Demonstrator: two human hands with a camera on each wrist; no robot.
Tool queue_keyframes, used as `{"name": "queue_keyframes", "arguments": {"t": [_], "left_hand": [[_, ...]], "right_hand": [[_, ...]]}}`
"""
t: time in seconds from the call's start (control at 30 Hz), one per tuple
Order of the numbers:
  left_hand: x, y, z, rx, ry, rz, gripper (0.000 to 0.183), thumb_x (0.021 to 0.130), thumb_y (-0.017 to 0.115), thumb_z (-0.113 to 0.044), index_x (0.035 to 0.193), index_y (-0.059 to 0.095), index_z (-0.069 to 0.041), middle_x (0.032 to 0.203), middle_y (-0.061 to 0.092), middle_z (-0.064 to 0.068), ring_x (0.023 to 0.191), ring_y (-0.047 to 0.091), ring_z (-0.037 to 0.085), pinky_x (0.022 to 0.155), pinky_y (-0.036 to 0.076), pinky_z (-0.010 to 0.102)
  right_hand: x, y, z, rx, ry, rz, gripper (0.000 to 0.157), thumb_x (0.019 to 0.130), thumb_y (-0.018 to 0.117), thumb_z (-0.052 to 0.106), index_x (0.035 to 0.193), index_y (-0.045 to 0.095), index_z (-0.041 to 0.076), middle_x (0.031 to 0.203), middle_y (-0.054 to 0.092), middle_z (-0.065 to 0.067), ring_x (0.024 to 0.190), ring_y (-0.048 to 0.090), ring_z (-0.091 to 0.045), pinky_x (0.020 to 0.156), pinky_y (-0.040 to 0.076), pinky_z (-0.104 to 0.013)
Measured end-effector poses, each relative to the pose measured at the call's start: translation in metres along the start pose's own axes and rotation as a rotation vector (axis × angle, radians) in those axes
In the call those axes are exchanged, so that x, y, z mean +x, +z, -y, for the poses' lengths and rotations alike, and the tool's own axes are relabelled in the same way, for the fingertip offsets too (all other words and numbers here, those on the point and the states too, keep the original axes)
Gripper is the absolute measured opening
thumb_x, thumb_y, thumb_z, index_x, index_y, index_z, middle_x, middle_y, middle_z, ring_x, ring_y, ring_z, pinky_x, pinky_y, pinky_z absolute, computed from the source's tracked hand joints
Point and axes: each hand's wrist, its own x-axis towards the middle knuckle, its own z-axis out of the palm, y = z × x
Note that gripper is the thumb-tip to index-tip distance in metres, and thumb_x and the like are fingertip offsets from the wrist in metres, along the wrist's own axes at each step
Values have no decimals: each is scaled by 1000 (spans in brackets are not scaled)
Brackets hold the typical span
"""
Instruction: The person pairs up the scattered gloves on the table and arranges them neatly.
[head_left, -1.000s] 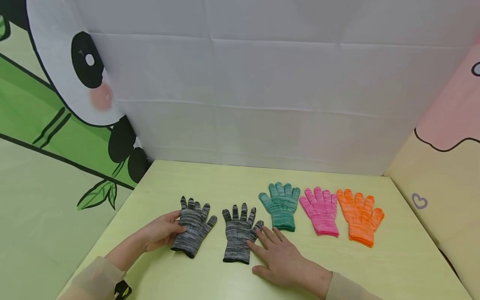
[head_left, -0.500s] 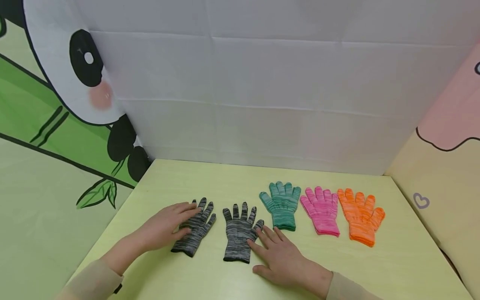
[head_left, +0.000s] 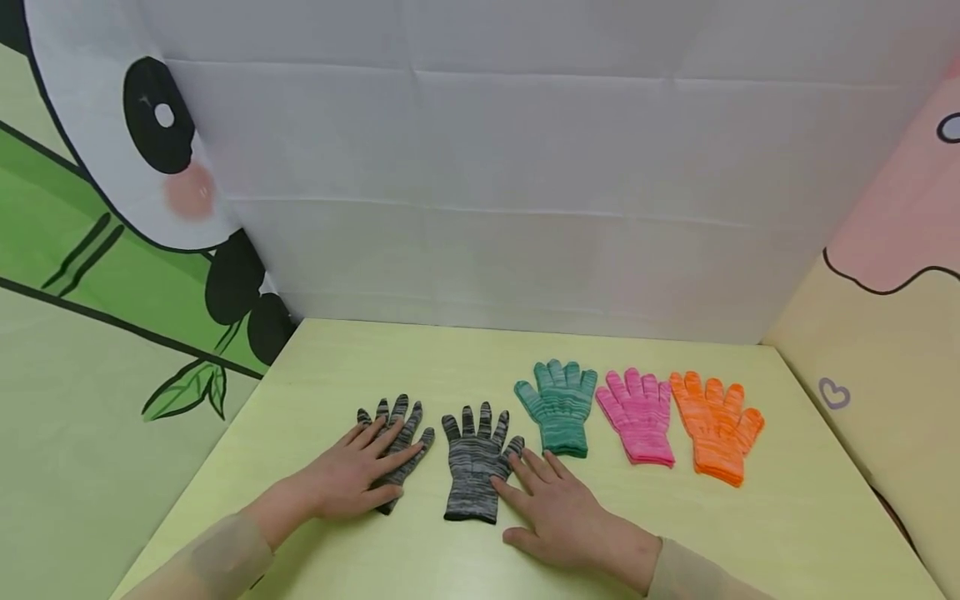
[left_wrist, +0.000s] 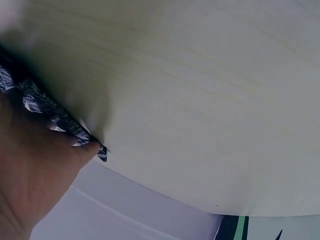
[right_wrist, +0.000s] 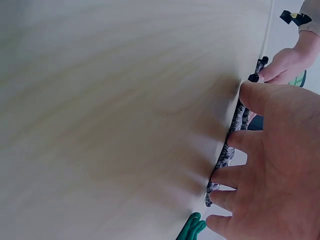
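Two grey-and-black striped knit gloves lie flat on the table, fingers pointing away from me. My left hand (head_left: pixel 348 475) rests with spread fingers on the left grey glove (head_left: pixel 411 446), covering most of its palm and cuff. The right grey glove (head_left: pixel 471 475) lies beside it, mostly in sight. My right hand (head_left: pixel 558 512) has its straight fingers down at this glove's right edge, touching its thumb. In the left wrist view, a strip of striped glove (left_wrist: pixel 60 120) shows past the left hand. In the right wrist view, straight fingers meet the grey glove (right_wrist: pixel 232 132).
To the right lie a green glove (head_left: pixel 564 408), a pink glove (head_left: pixel 639 417) and an orange glove (head_left: pixel 716 425) in a row on the pale yellow table (head_left: pixel 787 517). A white sheet (head_left: pixel 525 167) hangs behind the table. Printed panels stand at both sides.
My left hand has let go of the left glove's side edge, lifted over it and come down flat on top. The right hand stays in place. The view shifts slightly.
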Motion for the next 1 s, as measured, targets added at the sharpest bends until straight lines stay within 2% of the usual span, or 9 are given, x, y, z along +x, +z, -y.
{"name": "queue_keyframes", "arguments": {"t": [0.37, 0.57, 0.7, 0.83, 1.0], "left_hand": [[2, 3, 1, 4, 12, -56, 65, 92, 39, -59, 148, 24, -30, 153, 17, 11, 138, 14, 37, 104, 19, 59], [-5, -13, 4, 39, 11, -81, 59, 96, 35, -53, 148, 26, -27, 153, 18, 5, 138, 16, 31, 106, 16, 56], [-15, -19, 5, 39, 17, -65, 55, 97, 38, -47, 147, 30, -25, 152, 21, 4, 138, 20, 29, 106, 19, 56], [-26, -14, 6, 21, 6, -59, 55, 97, 41, -45, 147, 30, -24, 152, 23, 3, 137, 21, 27, 106, 20, 55], [-32, 1, 7, 13, 7, -64, 55, 97, 38, -46, 147, 29, -24, 153, 20, 4, 138, 19, 27, 106, 19, 55]], "right_hand": [[0, -1, -1, 17, -7, -2, 68, 91, 34, 63, 148, 24, 27, 153, 17, -11, 139, 9, -33, 109, 10, -54], [1, -2, -1, 7, -2, 6, 67, 91, 32, 63, 148, 23, 28, 153, 17, -9, 139, 9, -32, 109, 11, -54], [1, -1, 0, 15, -4, -2, 67, 91, 33, 62, 148, 24, 27, 153, 17, -9, 140, 9, -32, 109, 12, -53], [0, 0, -1, 18, -10, -13, 68, 91, 33, 62, 148, 24, 27, 154, 15, -9, 140, 8, -32, 109, 12, -53], [0, 0, -1, 14, -7, -10, 67, 91, 33, 63, 148, 25, 27, 153, 16, -9, 140, 8, -32, 109, 12, -53]]}}
